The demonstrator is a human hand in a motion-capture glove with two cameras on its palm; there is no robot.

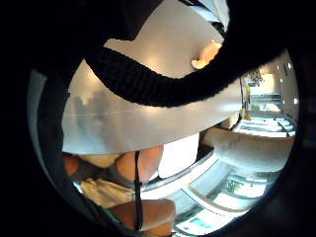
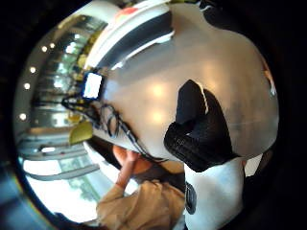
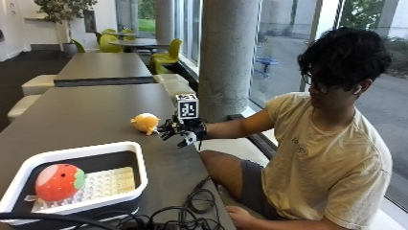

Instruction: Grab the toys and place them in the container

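The yellow toy (image 3: 145,122) sits on the grey table (image 3: 76,120), just ahead of the gloved right hand (image 3: 180,130), which hovers beside it with fingers spread and relaxed, holding nothing. The white container (image 3: 76,154) stands nearer the table's front edge, well apart from this toy, and already holds a red strawberry toy (image 3: 59,181) on a pale studded plate (image 3: 108,184). The little-finger palm view shows the toy on the tabletop some way off. The toy looks rounded, so a sideways nudge from the fingertips may roll it away across the smooth table before the fingers close around it.
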